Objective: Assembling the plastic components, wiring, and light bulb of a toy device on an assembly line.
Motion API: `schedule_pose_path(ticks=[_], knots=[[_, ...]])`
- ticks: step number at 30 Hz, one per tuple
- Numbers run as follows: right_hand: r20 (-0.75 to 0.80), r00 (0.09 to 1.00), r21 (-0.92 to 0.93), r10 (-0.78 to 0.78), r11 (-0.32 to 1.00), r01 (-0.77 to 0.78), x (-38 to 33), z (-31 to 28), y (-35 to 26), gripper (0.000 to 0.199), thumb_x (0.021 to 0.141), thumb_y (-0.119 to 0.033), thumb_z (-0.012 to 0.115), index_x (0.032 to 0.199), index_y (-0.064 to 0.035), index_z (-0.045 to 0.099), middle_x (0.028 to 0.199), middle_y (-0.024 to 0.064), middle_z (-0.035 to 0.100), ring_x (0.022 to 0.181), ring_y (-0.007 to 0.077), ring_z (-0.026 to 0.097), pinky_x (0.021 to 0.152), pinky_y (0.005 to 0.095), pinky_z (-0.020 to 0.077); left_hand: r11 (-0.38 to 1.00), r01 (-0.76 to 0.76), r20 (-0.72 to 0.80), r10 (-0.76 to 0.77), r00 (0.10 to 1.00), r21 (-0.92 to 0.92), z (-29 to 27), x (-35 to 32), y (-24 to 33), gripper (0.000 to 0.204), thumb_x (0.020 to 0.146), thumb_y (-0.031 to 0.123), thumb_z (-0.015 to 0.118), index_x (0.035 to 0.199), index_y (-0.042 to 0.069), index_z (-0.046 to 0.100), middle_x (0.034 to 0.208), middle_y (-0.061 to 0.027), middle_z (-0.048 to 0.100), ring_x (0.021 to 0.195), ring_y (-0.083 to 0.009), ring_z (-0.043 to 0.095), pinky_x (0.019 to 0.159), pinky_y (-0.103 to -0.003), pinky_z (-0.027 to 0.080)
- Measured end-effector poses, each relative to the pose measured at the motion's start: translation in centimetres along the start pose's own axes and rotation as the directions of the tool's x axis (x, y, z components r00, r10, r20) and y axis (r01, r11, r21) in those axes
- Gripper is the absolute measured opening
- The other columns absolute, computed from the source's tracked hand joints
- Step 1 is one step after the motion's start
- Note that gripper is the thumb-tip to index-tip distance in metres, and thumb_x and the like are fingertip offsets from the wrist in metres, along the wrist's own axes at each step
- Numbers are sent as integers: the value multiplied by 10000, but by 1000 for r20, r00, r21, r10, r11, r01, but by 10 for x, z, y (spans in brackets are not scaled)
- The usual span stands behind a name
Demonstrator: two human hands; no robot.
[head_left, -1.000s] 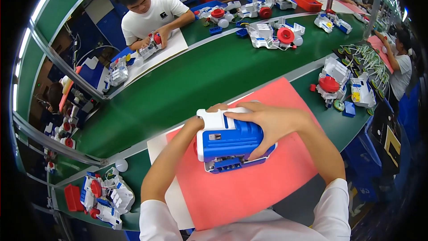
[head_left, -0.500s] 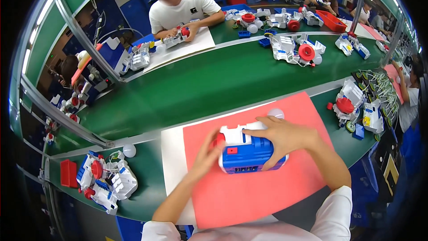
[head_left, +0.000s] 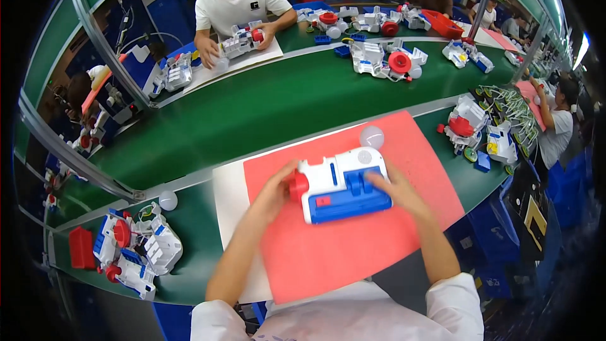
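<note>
A white and blue plastic toy housing [head_left: 351,204] is between my hands above a red-pink mat [head_left: 328,265]. At its left end sticks out a red round part [head_left: 298,187], with the fingers of my left hand [head_left: 271,196] closed around it. My right hand [head_left: 405,193] grips the opposite end, thumb over the blue top and the other fingers hidden along the far side. Set in the housing's white half is a round speaker grille. Just beyond the housing shows a translucent white dome [head_left: 372,137]; whether it is joined to it I cannot tell.
Left of the mat lie opened toy housings [head_left: 165,249], a white ball [head_left: 168,200] and a red bin [head_left: 82,247]. More housing parts [head_left: 502,142] and bundled wires [head_left: 512,108] are at right. Across the green conveyor [head_left: 252,104], a co-worker [head_left: 238,6] handles a similar toy.
The housing has turned: its blue front face has tipped out of sight and the white top with the grille shows. My right hand has shifted from its top to its right end.
</note>
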State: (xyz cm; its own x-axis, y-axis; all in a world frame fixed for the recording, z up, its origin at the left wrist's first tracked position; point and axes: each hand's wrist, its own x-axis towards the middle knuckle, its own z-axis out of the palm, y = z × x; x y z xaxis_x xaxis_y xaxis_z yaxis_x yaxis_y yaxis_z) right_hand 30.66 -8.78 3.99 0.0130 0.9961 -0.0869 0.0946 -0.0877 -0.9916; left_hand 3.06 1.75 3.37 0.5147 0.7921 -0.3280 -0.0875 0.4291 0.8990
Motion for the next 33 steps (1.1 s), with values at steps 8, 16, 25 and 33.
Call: schedule_pose_path(ticks=[8, 16, 25, 33], knots=[[-168, 910, 251, -379, 876, 412, -31, 36, 21, 1094, 671, -316, 893, 1524, 5, 289, 1409, 183, 508, 1320, 284, 501, 1108, 400, 393, 578, -561, 276, 509, 816, 593, 21, -64, -1, 919, 602, 223, 944, 1368, 59, 461, 1242, -151, 599, 1191, -275, 588, 1029, -395, 468], [-283, 900, 228, -332, 888, 400, -21, 47, 34, 785, 639, -79, 885, 1322, -23, 502, 1205, 96, 581, 1140, 206, 571, 950, 354, 488, 548, -503, 289, 431, 855, 668, 4, -76, -1, 893, 595, 200, 936, 1350, 21, 494, 1235, -152, 625, 1155, -269, 625, 995, -389, 497], [-357, 816, 48, -455, 863, 503, -15, 57, 21, 613, 681, -98, 871, 1202, -17, 558, 1089, 83, 594, 1027, 188, 601, 875, 347, 510, -106, -546, 518, 507, 689, 831, 39, -83, 45, 1096, 644, 443, 881, 1418, -124, 354, 1212, -263, 597, 1061, -406, 627, 882, -455, 526], [-316, 796, 281, -516, 751, 598, -21, 78, -11, 1176, 504, -177, 982, 1482, -16, 349, 1404, 149, 512, 1283, 283, 524, 1095, 410, 428, 627, -437, 189, 424, 886, 645, 18, -72, 26, 942, 636, 381, 912, 1363, -28, 474, 1201, -206, 642, 1140, -341, 637, 975, -439, 511]])
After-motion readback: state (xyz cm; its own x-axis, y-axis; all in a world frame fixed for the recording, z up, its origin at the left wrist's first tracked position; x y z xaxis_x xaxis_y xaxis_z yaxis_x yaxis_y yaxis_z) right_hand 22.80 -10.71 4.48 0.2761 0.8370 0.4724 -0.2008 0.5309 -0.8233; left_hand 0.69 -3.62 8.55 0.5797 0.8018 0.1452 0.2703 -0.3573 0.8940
